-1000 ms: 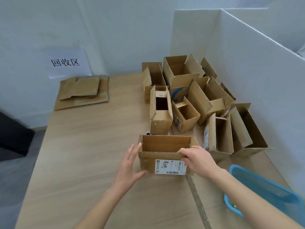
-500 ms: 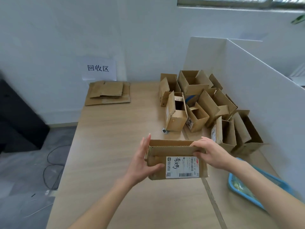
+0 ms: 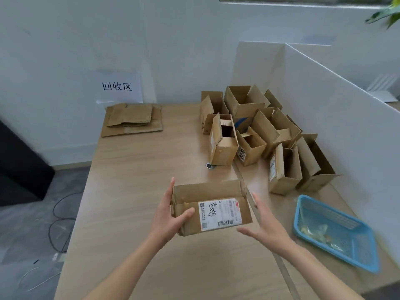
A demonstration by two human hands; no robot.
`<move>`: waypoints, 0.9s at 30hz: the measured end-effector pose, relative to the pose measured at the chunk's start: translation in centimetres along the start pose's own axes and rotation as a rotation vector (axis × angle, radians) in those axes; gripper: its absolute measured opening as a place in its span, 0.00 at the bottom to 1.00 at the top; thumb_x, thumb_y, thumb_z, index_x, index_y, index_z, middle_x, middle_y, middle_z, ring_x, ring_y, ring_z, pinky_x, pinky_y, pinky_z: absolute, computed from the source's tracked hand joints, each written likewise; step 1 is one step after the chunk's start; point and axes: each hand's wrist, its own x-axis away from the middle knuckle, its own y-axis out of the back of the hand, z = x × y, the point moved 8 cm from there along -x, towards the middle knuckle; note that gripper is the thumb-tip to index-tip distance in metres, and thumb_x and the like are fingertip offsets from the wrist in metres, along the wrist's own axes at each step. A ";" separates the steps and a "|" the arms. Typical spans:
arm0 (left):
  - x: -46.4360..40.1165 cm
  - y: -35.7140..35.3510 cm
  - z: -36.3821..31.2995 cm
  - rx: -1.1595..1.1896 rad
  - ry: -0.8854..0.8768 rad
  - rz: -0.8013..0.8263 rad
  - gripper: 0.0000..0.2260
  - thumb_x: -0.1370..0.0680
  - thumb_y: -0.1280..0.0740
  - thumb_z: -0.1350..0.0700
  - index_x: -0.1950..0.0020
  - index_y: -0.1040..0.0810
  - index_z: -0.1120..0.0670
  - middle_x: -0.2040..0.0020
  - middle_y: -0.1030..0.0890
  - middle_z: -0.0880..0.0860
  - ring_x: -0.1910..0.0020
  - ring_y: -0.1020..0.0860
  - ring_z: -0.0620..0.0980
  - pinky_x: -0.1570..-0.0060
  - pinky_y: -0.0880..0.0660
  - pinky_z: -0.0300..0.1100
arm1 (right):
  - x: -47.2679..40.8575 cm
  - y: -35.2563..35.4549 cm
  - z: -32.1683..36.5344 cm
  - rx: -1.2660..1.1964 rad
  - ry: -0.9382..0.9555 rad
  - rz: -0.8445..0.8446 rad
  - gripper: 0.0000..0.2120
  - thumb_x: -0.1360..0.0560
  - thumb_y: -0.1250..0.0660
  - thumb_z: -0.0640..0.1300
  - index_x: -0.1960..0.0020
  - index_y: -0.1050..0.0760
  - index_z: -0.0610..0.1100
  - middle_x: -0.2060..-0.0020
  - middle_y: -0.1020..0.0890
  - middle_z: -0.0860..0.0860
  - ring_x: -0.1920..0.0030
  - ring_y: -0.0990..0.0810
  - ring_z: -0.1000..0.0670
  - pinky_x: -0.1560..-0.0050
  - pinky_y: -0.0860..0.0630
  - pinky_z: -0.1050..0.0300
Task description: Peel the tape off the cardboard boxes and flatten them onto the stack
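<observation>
**One hand holds the box, the other is let go**

The left hand (image 3: 171, 215) holds a small cardboard box (image 3: 211, 207) above the wooden table (image 3: 134, 187). Its fingers lie along the left end of the box and its thumb presses on the front. The box is tipped a bit, and its front faces the camera. A white shipping label (image 3: 219, 213) with a barcode and black handwriting is stuck on that front.

The right hand (image 3: 265, 221) is just beside the right end of the box. Its fingers are straight and spread, and it holds nothing. It seems a little apart from the box.

At the far left of the table lies the stack of flat cardboard (image 3: 133, 120), close to the wall. A paper sign (image 3: 118, 86) with black writing hangs on the wall above it.

At the far right of the table stands a group of open cardboard boxes (image 3: 259, 135), packed close together against a white divider panel (image 3: 337, 109). A small round dark thing (image 3: 209, 165) lies on the table just by the nearest of these boxes; it is too small to name.

A blue plastic basket (image 3: 337, 232) sits on the table to the right of the right hand. There are some pale scraps inside it.
</observation>
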 end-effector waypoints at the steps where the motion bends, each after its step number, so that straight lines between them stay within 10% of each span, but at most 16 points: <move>1: 0.0 -0.1 0.3 0.012 0.027 -0.004 0.47 0.29 0.21 0.46 0.24 0.50 0.24 0.32 0.27 0.36 0.38 0.25 0.36 0.38 0.23 0.48 | 0.4 -1.1 -0.6 -0.029 -0.001 0.020 0.57 0.34 0.22 0.65 0.18 0.55 0.58 0.22 0.43 0.64 0.22 0.42 0.60 0.23 0.39 0.55; 6: -0.1 -1.5 1.6 0.195 0.168 -0.039 0.44 0.26 0.23 0.48 0.21 0.49 0.31 0.28 0.28 0.48 0.48 0.25 0.23 0.48 0.26 0.30 | 0.5 -1.2 -1.5 -0.093 -0.043 -0.137 0.48 0.31 0.26 0.67 0.19 0.46 0.59 0.29 0.27 0.63 0.31 0.27 0.60 0.35 0.24 0.51; 10: 0.8 -3.5 1.7 0.285 0.203 0.016 0.45 0.35 0.24 0.34 0.26 0.48 0.25 0.29 0.27 0.46 0.43 0.22 0.30 0.47 0.23 0.35 | 0.6 0.3 -2.1 -0.129 -0.082 -0.154 0.39 0.27 0.25 0.58 0.21 0.38 0.58 0.31 0.25 0.62 0.33 0.26 0.57 0.34 0.25 0.48; 18: 2.3 -7.5 2.0 0.038 0.193 0.126 0.51 0.37 0.20 0.35 0.25 0.51 0.23 0.32 0.24 0.38 0.39 0.21 0.39 0.34 0.24 0.51 | 1.6 2.8 -3.2 -0.146 -0.343 -0.411 0.37 0.28 0.35 0.72 0.27 0.33 0.52 0.43 0.22 0.54 0.42 0.24 0.50 0.44 0.25 0.49; 24: 2.6 -8.2 5.3 -0.159 0.341 0.108 0.44 0.36 0.34 0.23 0.29 0.60 0.19 0.40 0.19 0.47 0.41 0.20 0.50 0.36 0.25 0.54 | 1.0 -0.2 -5.0 -0.245 -0.306 -0.178 0.37 0.25 0.30 0.63 0.21 0.40 0.56 0.34 0.25 0.60 0.34 0.27 0.55 0.36 0.29 0.54; 27: 2.5 -8.9 7.6 -0.276 0.434 0.149 0.52 0.39 0.42 0.18 0.20 0.59 0.33 0.31 0.22 0.52 0.33 0.24 0.58 0.33 0.28 0.55 | 1.2 -2.2 -6.4 -0.216 -0.293 -0.082 0.41 0.27 0.26 0.62 0.21 0.42 0.58 0.32 0.28 0.64 0.33 0.30 0.58 0.35 0.31 0.56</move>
